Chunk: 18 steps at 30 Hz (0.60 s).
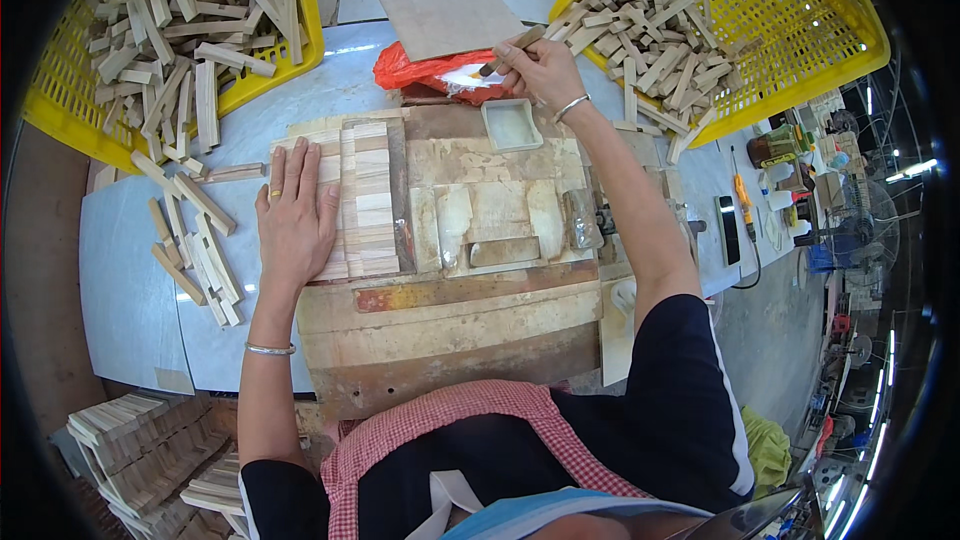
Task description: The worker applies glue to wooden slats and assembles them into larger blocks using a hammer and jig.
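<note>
My left hand (298,210) lies flat, fingers stretched out, on a block of wooden strips (368,205) set tightly side by side on the work board. In my right hand (548,75) is a short brush (526,37) with a wooden handle, gripped between thumb and fingers. Its dark tip points down over white paste (465,77) in a red plastic bag (395,68). A thin square board (450,18) covers the far part of the bag. Just below the right hand sits a shallow pale square dish (512,126).
Yellow crates heaped with wooden sticks stand at the far left (312,0) and far right (872,40). Loose sticks (205,210) lie left of my left hand. A stained wooden jig (500,215) fills the middle. A phone (728,230) and an orange-handled tool (742,195) lie right.
</note>
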Each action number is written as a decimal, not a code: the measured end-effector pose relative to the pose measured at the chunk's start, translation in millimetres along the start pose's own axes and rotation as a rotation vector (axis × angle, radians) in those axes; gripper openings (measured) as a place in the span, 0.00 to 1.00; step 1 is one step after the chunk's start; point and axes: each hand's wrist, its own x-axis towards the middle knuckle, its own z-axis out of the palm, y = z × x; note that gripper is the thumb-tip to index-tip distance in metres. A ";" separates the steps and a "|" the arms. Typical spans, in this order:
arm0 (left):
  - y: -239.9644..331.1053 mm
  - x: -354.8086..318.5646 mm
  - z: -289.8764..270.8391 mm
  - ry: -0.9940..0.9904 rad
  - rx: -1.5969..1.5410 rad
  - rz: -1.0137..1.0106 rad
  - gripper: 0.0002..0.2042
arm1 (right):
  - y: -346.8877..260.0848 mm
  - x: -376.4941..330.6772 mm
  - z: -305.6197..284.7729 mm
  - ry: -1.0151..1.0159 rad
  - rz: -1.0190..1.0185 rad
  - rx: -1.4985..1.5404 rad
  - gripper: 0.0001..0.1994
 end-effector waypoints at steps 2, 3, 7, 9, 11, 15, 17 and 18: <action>-0.7 -0.4 0.6 0.010 -0.001 0.007 0.25 | 1.1 0.0 1.1 0.006 0.012 -0.005 0.17; -0.9 -0.5 0.3 0.010 0.001 0.008 0.25 | 3.6 1.3 1.3 -0.018 0.007 0.057 0.16; -0.7 0.2 0.8 0.001 0.001 0.007 0.25 | 8.7 5.9 -1.7 0.001 -0.015 0.151 0.15; -0.4 0.2 0.7 0.000 -0.001 0.005 0.25 | 12.1 8.4 -0.2 0.009 -0.010 0.095 0.15; 0.2 0.1 -0.4 -0.004 0.008 -0.002 0.25 | 13.0 8.5 1.2 0.017 -0.005 0.037 0.15; -0.1 0.0 -0.4 -0.012 0.013 -0.007 0.25 | 9.8 4.7 1.2 -0.029 0.053 0.179 0.14; -0.2 0.4 -0.3 -0.005 0.003 0.001 0.25 | 9.5 4.2 0.5 -0.021 0.076 0.259 0.14; -0.3 0.3 0.0 -0.006 0.003 0.002 0.25 | 9.8 4.2 0.2 -0.008 0.057 0.252 0.13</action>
